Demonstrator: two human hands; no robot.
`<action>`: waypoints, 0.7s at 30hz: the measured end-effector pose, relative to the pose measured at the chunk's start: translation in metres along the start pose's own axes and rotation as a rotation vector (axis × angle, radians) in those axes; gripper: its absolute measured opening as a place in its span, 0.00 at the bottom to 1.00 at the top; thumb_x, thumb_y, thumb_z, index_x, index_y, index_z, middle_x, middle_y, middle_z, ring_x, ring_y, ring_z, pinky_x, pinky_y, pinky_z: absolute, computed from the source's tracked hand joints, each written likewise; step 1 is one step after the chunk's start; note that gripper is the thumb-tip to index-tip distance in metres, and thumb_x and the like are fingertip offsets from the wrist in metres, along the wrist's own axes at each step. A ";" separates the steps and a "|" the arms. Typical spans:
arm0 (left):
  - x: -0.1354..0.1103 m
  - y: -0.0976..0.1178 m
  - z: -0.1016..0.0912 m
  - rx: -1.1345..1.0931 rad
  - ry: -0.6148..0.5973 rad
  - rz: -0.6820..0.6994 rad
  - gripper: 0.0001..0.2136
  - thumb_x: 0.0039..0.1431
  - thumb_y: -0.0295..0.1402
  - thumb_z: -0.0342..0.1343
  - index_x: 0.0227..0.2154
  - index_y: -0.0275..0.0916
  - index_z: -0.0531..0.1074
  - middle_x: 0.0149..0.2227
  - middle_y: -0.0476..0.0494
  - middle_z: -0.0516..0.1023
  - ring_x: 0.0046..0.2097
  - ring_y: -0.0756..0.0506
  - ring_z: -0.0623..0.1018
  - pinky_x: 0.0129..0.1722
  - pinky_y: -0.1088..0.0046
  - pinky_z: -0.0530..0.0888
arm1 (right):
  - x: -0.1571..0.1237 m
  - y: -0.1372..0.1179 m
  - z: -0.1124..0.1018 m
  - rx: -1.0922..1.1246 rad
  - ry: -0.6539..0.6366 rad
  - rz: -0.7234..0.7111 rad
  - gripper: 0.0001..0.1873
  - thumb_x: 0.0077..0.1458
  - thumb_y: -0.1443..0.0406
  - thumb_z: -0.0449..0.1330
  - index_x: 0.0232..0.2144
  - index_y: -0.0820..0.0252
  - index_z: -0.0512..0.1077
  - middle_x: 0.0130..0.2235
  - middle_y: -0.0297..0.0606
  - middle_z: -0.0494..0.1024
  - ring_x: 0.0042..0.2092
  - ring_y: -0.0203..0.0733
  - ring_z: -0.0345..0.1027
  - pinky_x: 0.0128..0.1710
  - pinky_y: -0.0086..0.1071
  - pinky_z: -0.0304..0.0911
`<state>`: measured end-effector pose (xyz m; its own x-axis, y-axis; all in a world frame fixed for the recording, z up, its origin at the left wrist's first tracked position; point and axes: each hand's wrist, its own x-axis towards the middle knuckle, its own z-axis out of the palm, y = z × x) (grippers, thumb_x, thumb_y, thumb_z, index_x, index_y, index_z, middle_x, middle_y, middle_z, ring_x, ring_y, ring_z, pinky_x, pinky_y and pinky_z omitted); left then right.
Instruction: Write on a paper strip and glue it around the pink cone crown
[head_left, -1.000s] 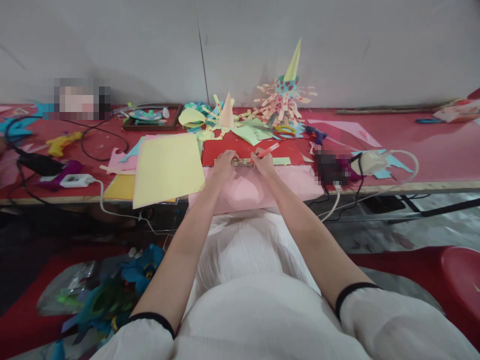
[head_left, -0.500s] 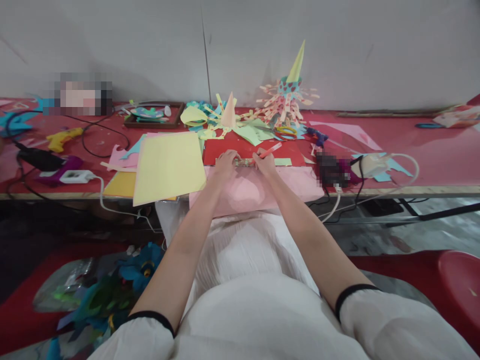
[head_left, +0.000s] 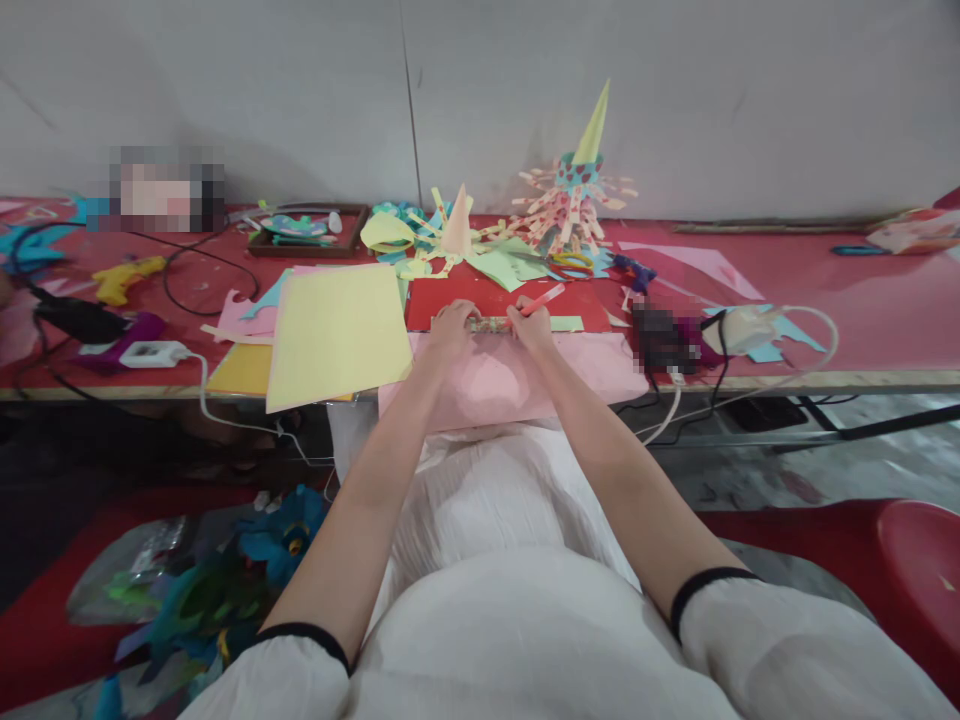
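Observation:
My right hand (head_left: 532, 322) is closed round a red pen (head_left: 546, 299), whose upper end slants up to the right. Its tip is hidden, near a narrow patterned ruler (head_left: 491, 325). The fingers of my left hand (head_left: 451, 326) curl down and hold the ruler at its left end. A pale green end of a strip (head_left: 568, 324) shows right of my right hand, in line with the ruler. Beneath lies a pink sheet (head_left: 502, 375) that reaches past the table edge, with a red sheet (head_left: 450, 295) behind it.
Yellow paper (head_left: 341, 335) overhangs the table edge at left. Paper cone crafts (head_left: 589, 150) and scissors (head_left: 571, 263) stand behind my hands. A yellow glue gun (head_left: 127, 278), a tray (head_left: 352, 240), cables and power strips (head_left: 154, 353) lie around. Red stools (head_left: 922, 570) are below.
My right hand and the red pen have shifted very slightly to the right. My left hand and the ruler look unmoved.

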<state>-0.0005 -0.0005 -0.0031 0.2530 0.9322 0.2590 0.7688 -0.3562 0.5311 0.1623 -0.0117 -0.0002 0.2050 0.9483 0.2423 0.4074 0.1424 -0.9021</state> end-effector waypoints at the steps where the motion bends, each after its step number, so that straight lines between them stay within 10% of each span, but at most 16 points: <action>1: 0.000 0.000 0.000 -0.001 -0.001 0.002 0.14 0.52 0.21 0.43 0.35 0.42 0.70 0.45 0.45 0.73 0.47 0.46 0.71 0.48 0.67 0.64 | 0.000 0.000 0.000 0.000 -0.001 0.000 0.14 0.47 0.65 0.52 0.16 0.54 0.50 0.12 0.23 0.53 0.18 0.32 0.52 0.22 0.27 0.50; 21: -0.002 0.004 -0.004 0.003 -0.008 -0.001 0.15 0.52 0.21 0.43 0.36 0.43 0.70 0.45 0.44 0.73 0.47 0.45 0.71 0.48 0.65 0.65 | 0.003 0.007 0.003 -0.027 0.038 -0.011 0.15 0.45 0.64 0.54 0.16 0.54 0.49 0.14 0.24 0.50 0.20 0.33 0.52 0.22 0.27 0.50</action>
<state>-0.0005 -0.0040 0.0021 0.2568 0.9331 0.2518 0.7706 -0.3549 0.5293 0.1634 -0.0067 -0.0063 0.2335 0.9354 0.2655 0.4334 0.1443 -0.8896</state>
